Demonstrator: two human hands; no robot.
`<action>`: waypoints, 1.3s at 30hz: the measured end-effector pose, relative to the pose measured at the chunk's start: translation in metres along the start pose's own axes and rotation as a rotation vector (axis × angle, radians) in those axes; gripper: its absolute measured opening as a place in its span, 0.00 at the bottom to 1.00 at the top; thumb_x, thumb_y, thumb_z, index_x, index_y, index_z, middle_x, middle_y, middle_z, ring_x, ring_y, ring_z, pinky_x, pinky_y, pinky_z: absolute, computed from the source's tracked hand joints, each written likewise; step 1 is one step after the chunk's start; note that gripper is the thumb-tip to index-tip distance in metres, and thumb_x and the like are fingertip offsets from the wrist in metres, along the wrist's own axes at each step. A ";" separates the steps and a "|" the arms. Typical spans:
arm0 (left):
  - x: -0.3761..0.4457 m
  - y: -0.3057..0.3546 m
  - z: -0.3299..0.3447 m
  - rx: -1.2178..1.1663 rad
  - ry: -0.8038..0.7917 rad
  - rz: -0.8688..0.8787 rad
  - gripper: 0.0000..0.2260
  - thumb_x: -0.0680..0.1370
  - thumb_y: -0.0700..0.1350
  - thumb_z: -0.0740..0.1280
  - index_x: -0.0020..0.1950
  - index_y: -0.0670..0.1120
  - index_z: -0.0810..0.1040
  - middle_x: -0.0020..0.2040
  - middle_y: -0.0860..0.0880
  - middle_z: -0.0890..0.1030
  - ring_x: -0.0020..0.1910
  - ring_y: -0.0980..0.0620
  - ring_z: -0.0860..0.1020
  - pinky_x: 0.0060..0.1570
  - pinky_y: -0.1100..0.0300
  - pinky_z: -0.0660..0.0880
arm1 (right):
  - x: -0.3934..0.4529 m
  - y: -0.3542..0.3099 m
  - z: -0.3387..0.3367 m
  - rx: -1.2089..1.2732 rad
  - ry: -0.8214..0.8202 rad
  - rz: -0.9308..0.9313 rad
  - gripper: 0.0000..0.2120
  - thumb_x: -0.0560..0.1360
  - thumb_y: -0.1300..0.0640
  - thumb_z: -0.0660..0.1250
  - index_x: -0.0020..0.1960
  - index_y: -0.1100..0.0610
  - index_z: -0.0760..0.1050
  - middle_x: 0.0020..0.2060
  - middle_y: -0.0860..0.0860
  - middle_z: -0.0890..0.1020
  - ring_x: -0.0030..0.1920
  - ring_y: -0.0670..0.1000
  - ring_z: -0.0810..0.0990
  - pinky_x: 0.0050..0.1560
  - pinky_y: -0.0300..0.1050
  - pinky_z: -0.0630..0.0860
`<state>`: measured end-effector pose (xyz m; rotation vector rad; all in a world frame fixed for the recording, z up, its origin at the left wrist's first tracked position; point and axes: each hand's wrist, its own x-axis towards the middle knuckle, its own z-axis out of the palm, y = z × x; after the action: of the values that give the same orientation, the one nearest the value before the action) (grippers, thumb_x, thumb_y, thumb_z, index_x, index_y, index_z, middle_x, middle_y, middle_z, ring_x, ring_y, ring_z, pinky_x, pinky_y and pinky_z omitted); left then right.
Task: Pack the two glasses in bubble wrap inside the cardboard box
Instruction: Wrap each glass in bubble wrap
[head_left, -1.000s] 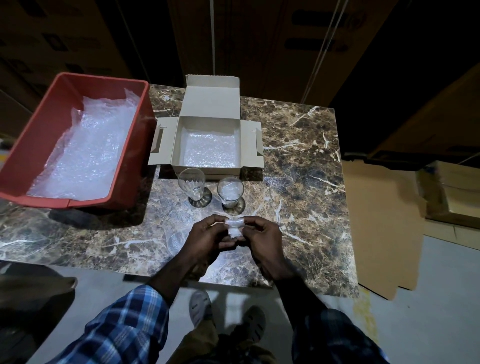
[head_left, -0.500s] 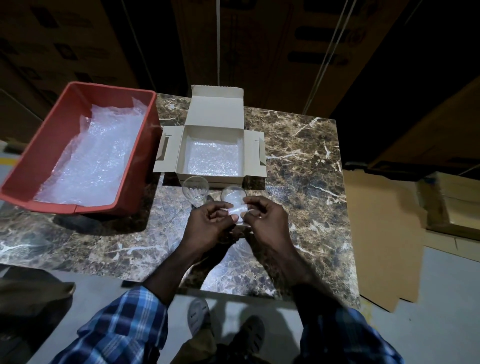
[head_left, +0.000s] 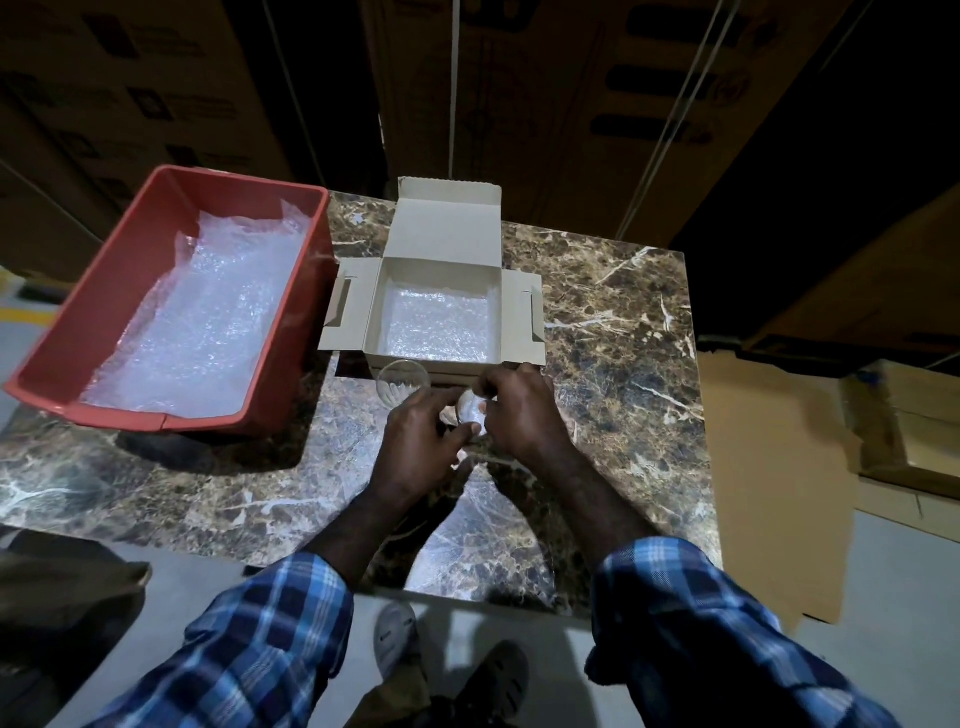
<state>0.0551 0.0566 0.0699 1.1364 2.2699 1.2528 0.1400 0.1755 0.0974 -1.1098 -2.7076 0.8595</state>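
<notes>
1. Nearest the camera, two sleeves (head_left: 270, 639) in blue plaid reached forward over the near edge of a brown marbled surface (head_left: 613, 322).
2. The left hand (head_left: 421, 441) and the right hand (head_left: 519, 410) met above the middle of the surface, fingers curled, pinching between them a small wad of bubble wrap (head_left: 471, 410) at the mouth of a clear glass (head_left: 457, 457).
3. That glass was almost wholly hidden by the hands; whether it stood upright or tilted could not be told.
4. Just left of the hands, a second glass (head_left: 402, 378) stood upright, long axis vertical, round mouth open to the camera, its wall transparent and cut with faint ribs. It sat against the near wall of the box.
5. Beyond the hands, a pale cardboard box (head_left: 441, 249) lay open on the surface, lid tilted back and side flaps spread flat, its floor lined with a sheet of bubble wrap.
6. Farther left, just beside the box, a red plastic bin (head_left: 130, 291) held a crumpled heap of clear bubble wrap.
</notes>
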 end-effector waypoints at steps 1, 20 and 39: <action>0.000 0.000 0.000 0.006 0.001 0.011 0.18 0.72 0.41 0.78 0.61 0.46 0.82 0.51 0.48 0.82 0.41 0.52 0.80 0.46 0.53 0.80 | -0.001 0.000 0.000 -0.039 0.004 -0.030 0.10 0.73 0.63 0.70 0.54 0.55 0.80 0.49 0.55 0.83 0.56 0.58 0.74 0.62 0.52 0.67; 0.006 -0.002 0.003 0.168 -0.052 0.053 0.16 0.74 0.41 0.76 0.60 0.38 0.82 0.56 0.40 0.82 0.51 0.43 0.82 0.52 0.58 0.74 | 0.006 0.007 -0.015 -0.324 -0.084 -0.122 0.15 0.74 0.49 0.72 0.60 0.47 0.81 0.56 0.53 0.72 0.60 0.54 0.70 0.61 0.53 0.67; 0.007 -0.004 0.004 0.164 -0.064 0.053 0.13 0.74 0.41 0.75 0.58 0.40 0.83 0.53 0.41 0.82 0.49 0.43 0.81 0.50 0.51 0.78 | 0.015 0.014 0.003 -0.280 -0.094 -0.006 0.09 0.74 0.48 0.71 0.53 0.47 0.83 0.56 0.54 0.75 0.60 0.56 0.73 0.59 0.55 0.73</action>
<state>0.0513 0.0627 0.0655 1.2817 2.3445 1.0479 0.1368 0.1919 0.0856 -1.1339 -2.9773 0.5563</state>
